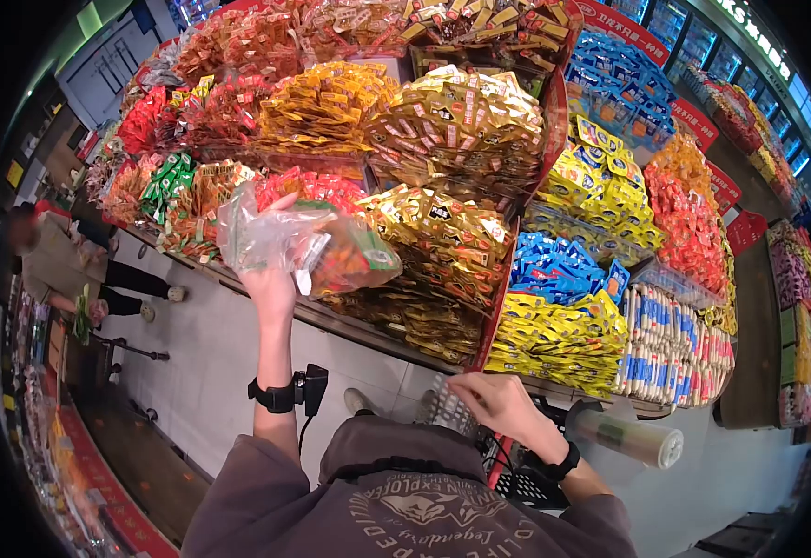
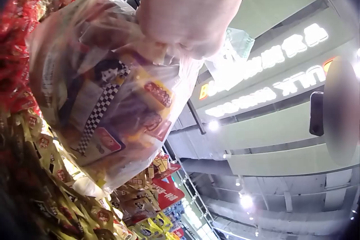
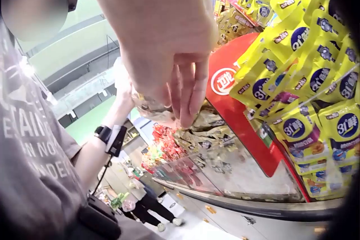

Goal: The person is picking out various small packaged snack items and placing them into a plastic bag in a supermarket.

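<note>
My left hand (image 1: 271, 272) grips the gathered top of a clear plastic bag (image 1: 354, 253), held up over the front of the snack display. Colourful snack packets inside show through the plastic, one with a black-and-white checkered strip (image 2: 98, 117) in the left wrist view. Loose bag film spreads around the fingers and partly covers them in the head view. Lower and to the right, my right hand (image 1: 503, 402) hovers beside the display's front edge, its fingers loosely bent and holding nothing visible. Yellow snack packets (image 3: 301, 77) lie beside the right hand in its wrist view.
Gold packets (image 1: 461, 121), blue packets (image 1: 554, 265) and white-wrapped sticks (image 1: 661, 339) fill the sloped bins. A red divider (image 3: 247, 105) parts two bins. A roll of clear bags (image 1: 628, 437) is at the right. Another person (image 1: 71, 260) stands at the left.
</note>
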A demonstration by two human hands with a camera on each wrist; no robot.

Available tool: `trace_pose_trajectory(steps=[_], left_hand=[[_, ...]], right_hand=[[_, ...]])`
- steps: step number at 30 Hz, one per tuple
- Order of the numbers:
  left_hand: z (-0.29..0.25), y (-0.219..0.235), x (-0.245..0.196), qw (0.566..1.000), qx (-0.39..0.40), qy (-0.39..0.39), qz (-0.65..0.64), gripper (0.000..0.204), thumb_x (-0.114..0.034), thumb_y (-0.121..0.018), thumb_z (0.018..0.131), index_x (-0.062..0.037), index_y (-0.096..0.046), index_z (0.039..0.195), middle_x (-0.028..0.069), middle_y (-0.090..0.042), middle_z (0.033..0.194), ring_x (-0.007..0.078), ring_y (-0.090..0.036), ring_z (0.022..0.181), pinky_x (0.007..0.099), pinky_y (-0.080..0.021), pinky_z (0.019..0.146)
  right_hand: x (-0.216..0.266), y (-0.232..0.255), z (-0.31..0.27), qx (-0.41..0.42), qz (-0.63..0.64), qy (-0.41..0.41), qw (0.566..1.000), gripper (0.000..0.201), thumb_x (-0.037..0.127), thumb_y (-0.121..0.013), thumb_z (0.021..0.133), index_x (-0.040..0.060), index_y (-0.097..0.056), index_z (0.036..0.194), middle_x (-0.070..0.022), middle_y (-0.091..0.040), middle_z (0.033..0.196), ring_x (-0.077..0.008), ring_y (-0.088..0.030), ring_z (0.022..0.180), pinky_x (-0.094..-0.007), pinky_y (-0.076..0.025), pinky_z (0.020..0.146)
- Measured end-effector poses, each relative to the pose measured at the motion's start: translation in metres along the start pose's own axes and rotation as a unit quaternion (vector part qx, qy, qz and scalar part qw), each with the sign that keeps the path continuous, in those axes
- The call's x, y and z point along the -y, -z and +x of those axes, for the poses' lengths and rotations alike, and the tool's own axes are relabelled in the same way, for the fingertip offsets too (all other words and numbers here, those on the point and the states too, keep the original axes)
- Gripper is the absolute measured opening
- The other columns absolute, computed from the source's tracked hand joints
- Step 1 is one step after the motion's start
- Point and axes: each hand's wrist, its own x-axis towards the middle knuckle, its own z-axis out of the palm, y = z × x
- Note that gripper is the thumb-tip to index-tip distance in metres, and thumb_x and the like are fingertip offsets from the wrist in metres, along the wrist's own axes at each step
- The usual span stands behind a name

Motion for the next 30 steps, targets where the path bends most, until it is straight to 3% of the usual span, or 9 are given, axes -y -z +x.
trace_pose_trajectory(steps=[7,9,18,20,22,23,26,28,30], left_hand=[[-0.003,-0.007,0.026,0.998,0.028,0.051,0.034,0.035,0.0,-0.052,0.094,0.0044,-0.054,0.129,0.0144,-0.067,0.12,0.0172,-0.064,0.102,0.0314,-0.052,0.091],[-0.003,-0.015,0.018,0.997,0.034,0.05,0.046,0.032,0.003,-0.051,0.092,0.0052,-0.059,0.123,0.0135,-0.069,0.117,0.016,-0.064,0.101,0.0307,-0.052,0.09],[0.021,0.0,0.003,0.999,-0.013,0.029,0.022,0.031,-0.01,-0.05,0.099,0.0069,-0.058,0.124,0.017,-0.067,0.119,0.0208,-0.064,0.105,0.0351,-0.05,0.095],[0.027,0.008,0.002,0.999,-0.023,0.033,0.022,0.029,-0.009,-0.05,0.099,0.0078,-0.061,0.119,0.0171,-0.067,0.118,0.0207,-0.064,0.106,0.0352,-0.05,0.096],[0.037,0.014,0.002,1.0,0.021,0.007,0.023,0.046,-0.011,-0.049,0.101,0.0018,-0.039,0.145,0.0174,-0.066,0.121,0.0193,-0.066,0.103,0.0326,-0.053,0.09],[0.042,0.016,0.003,1.0,0.02,0.008,0.022,0.046,-0.011,-0.049,0.101,0.0018,-0.039,0.145,0.0174,-0.066,0.121,0.0193,-0.066,0.103,0.0326,-0.053,0.09],[0.058,0.016,0.005,0.999,0.013,0.04,-0.019,0.045,-0.007,-0.048,0.1,0.0025,-0.039,0.144,0.0179,-0.066,0.121,0.0197,-0.066,0.102,0.0325,-0.053,0.09],[0.071,0.016,0.008,0.999,0.01,0.048,-0.014,0.029,-0.011,-0.051,0.1,0.0085,-0.06,0.119,0.017,-0.067,0.12,0.0193,-0.065,0.103,0.0336,-0.051,0.093],[0.083,0.017,0.023,0.998,0.02,0.043,-0.032,0.03,-0.013,-0.051,0.1,0.0082,-0.06,0.12,0.0174,-0.067,0.119,0.0196,-0.066,0.103,0.0333,-0.052,0.092]], right_hand=[[0.021,0.035,0.048,-0.177,0.018,-0.081,0.981,0.017,0.007,-0.067,0.089,0.0033,-0.065,0.106,-0.0163,-0.069,0.091,-0.0351,-0.067,0.077,-0.0397,-0.053,0.065],[0.015,0.045,0.064,-0.205,-0.099,-0.093,0.969,0.022,0.01,-0.066,0.09,0.0025,-0.063,0.111,-0.0172,-0.068,0.096,-0.037,-0.067,0.078,-0.0437,-0.053,0.066],[-0.051,0.059,0.115,-0.128,-0.24,-0.124,0.954,0.031,0.007,-0.062,0.089,0.0012,-0.06,0.119,-0.0212,-0.067,0.103,-0.0401,-0.067,0.081,-0.0488,-0.054,0.069],[-0.058,0.059,0.119,-0.134,-0.247,-0.117,0.953,0.022,0.007,-0.062,0.089,0.0002,-0.064,0.109,-0.0219,-0.067,0.099,-0.0403,-0.067,0.081,-0.0492,-0.054,0.069],[-0.069,0.06,0.124,-0.106,-0.247,-0.122,0.955,0.011,0.001,-0.06,0.086,-0.0009,-0.065,0.095,-0.0222,-0.068,0.09,-0.0408,-0.067,0.08,-0.0493,-0.053,0.069],[-0.073,0.057,0.128,-0.117,-0.259,-0.131,0.95,0.006,-0.004,-0.059,0.081,-0.0016,-0.062,0.085,-0.0227,-0.067,0.083,-0.041,-0.067,0.079,-0.0493,-0.053,0.068],[-0.058,0.068,0.135,-0.114,-0.268,-0.143,0.946,0.01,-0.007,-0.057,0.078,-0.0013,-0.062,0.086,-0.0232,-0.066,0.081,-0.041,-0.066,0.077,-0.0496,-0.053,0.067],[-0.037,0.085,0.142,-0.17,-0.281,-0.12,0.937,0.003,-0.002,-0.061,0.083,-0.0006,-0.06,0.085,-0.0218,-0.066,0.079,-0.0413,-0.065,0.072,-0.0493,-0.051,0.063],[-0.011,0.106,0.151,-0.212,-0.239,-0.113,0.941,0.006,0.002,-0.063,0.086,-0.0011,-0.058,0.085,-0.0209,-0.066,0.077,-0.0414,-0.064,0.069,-0.0473,-0.049,0.061]])
